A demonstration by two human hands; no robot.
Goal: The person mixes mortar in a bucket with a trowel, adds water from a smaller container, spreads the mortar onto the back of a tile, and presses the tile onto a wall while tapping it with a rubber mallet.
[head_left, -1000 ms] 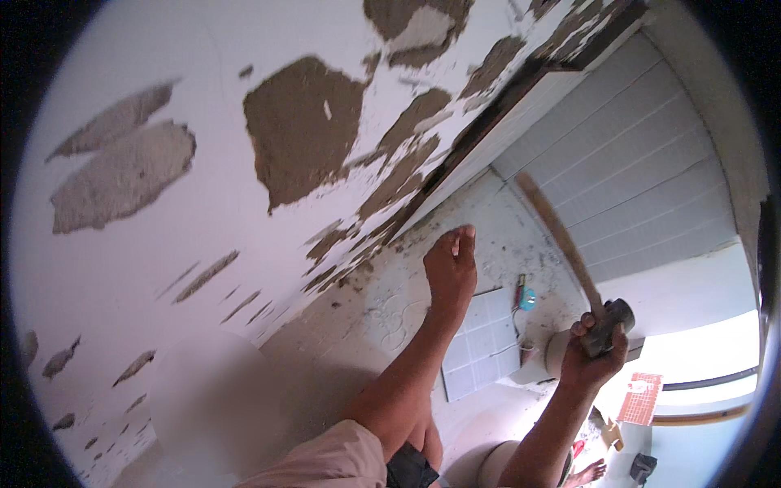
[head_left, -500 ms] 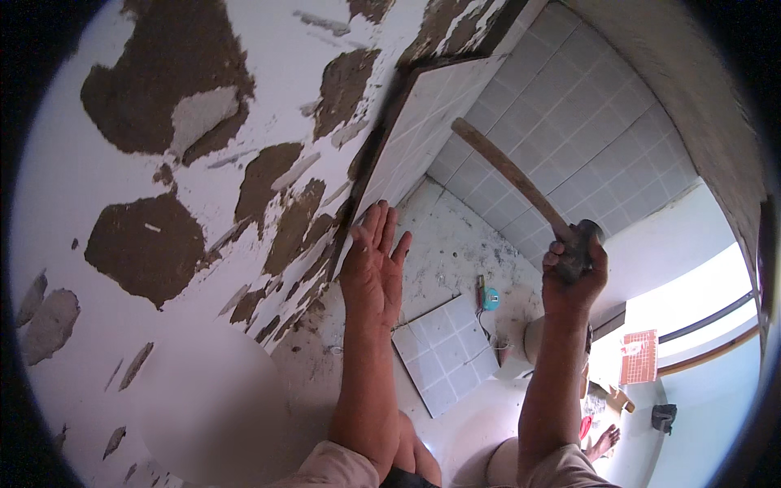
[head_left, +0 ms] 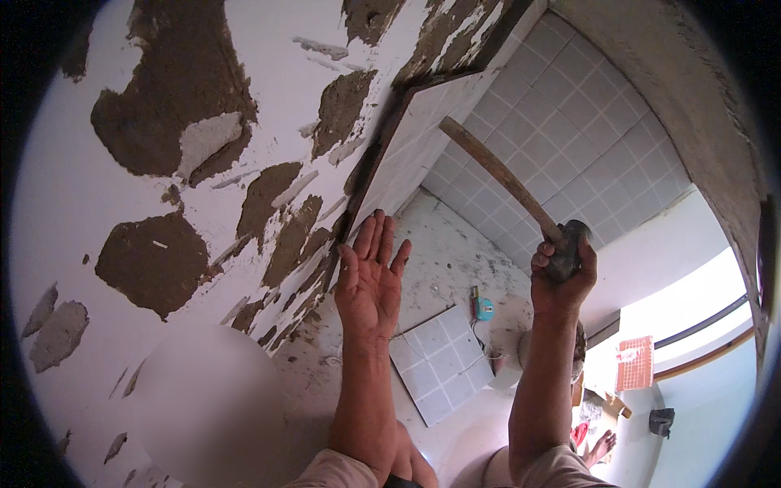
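My right hand [head_left: 560,286] is wrapped around the dark head of a hammer [head_left: 504,175]. Its wooden handle points up and left, the free end close to a light gridded tile [head_left: 416,134] standing against the left wall. From this view I cannot tell whether handle and tile touch. My left hand [head_left: 370,281] is open, palm showing and fingers stretched out, beside the lower end of that tile. Nothing lies in it. Brown mortar patches [head_left: 154,264] cover the white wall to the left.
On the floor lie another gridded tile [head_left: 439,362] and a teal tape measure [head_left: 484,308]. Grey tiles [head_left: 553,122] cover the far wall. A bucket-like container [head_left: 508,358] stands by my right forearm. Farther right are an orange-red grid-patterned object [head_left: 634,363] and another person's bare limb [head_left: 600,449].
The whole view has shifted slightly. The fingers of my left hand are spread a little more, with the palm more in sight. My right hand still grips the hammer head.
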